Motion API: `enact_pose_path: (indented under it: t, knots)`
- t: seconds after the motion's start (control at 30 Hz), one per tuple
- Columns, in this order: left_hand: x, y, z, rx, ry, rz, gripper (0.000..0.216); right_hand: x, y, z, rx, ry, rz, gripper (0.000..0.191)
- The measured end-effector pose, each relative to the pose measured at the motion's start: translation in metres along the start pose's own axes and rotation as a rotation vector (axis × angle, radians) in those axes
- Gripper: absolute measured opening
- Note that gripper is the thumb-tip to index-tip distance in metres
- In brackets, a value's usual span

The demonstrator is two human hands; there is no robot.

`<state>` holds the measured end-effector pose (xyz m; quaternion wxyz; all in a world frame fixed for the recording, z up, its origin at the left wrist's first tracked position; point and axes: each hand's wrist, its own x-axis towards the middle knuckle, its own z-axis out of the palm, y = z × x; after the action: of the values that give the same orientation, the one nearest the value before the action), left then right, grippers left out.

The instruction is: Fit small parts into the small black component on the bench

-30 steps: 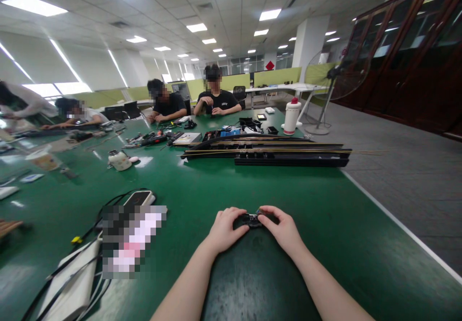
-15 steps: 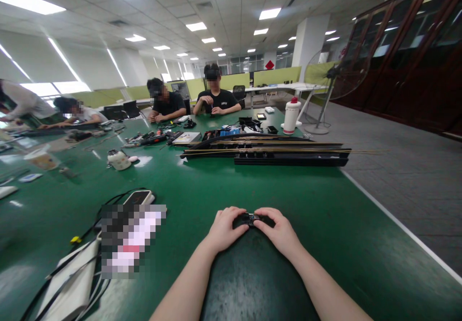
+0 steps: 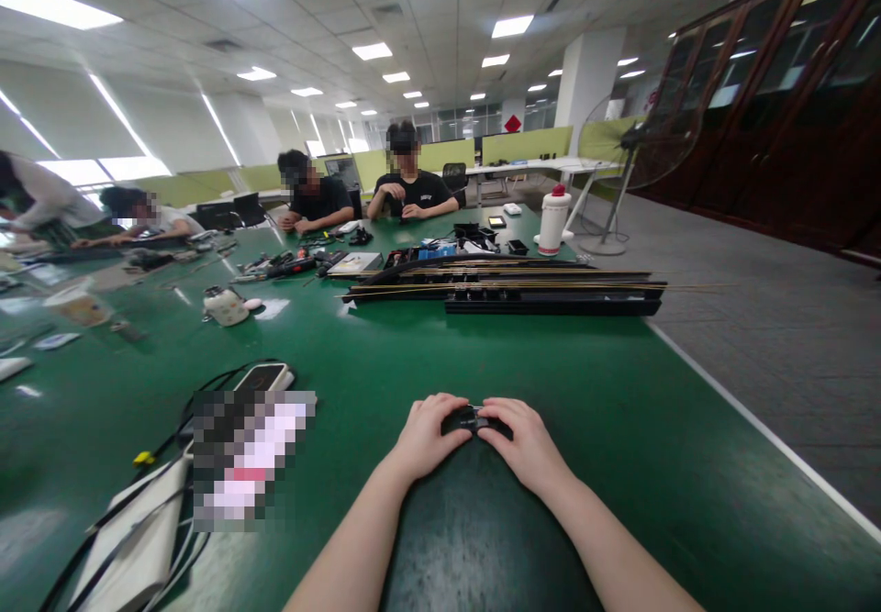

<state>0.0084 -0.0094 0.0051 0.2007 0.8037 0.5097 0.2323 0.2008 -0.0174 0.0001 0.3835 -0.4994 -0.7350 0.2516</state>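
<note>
A small black part [image 3: 469, 419] with a shiny bit at its top lies between my two hands, low over the green table [image 3: 385, 364]. Its exact kind cannot be made out. My left hand [image 3: 428, 433] grips its left end, thumb on the near side and fingers on the far side. On the right end my right hand [image 3: 524, 438] closes in the same way. The fingers cover much of the part.
To the left lie a phone [image 3: 265, 381], a white box-like item [image 3: 134, 539] and black cables. Farther back, long black rails [image 3: 557, 302] carry thin brass-coloured rods. A white bottle [image 3: 552, 222] with a red cap stands behind. Several people sit or lean at the tables.
My right hand has shifted slightly left along the black part, closer to my left hand. The left hand stays nearly in place.
</note>
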Motion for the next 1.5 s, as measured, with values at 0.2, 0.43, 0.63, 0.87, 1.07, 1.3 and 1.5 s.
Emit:
enact_pose_path:
  t: [0.2, 0.43, 0.63, 0.87, 1.07, 1.3, 1.5]
  knots:
    - [0.0007, 0.0000, -0.0006, -0.007, 0.000, -0.002, 0.036, 0.0000, -0.0024, -0.0008, -0.027, -0.009, -0.027, 0.018]
    - [0.0001, -0.0015, -0.0007, -0.021, 0.012, 0.008, 0.038, 0.0007, -0.0004, 0.0005, -0.071, -0.016, -0.014, 0.018]
    - [-0.0001, -0.0017, -0.0003, -0.020, 0.018, 0.012, 0.039, 0.0007, -0.0017, -0.0007, -0.093, -0.029, -0.021, 0.017]
    - [-0.0001, -0.0006, -0.0004, -0.012, 0.014, 0.016, 0.040, 0.0011, -0.0026, -0.0023, -0.142, -0.057, -0.010, 0.018]
    - [-0.0004, 0.0024, -0.0017, -0.004, 0.002, 0.004, 0.038, 0.0028, -0.0019, -0.0035, -0.141, -0.076, 0.032, 0.016]
    - [-0.0006, -0.0014, 0.0012, 0.013, 0.011, 0.007, 0.040, 0.0029, -0.0011, -0.0043, -0.111, -0.080, 0.046, 0.029]
    - [0.0012, -0.0038, 0.0044, 0.011, 0.034, -0.036, 0.037, 0.0027, 0.0026, -0.0025, -0.029, -0.022, 0.096, 0.039]
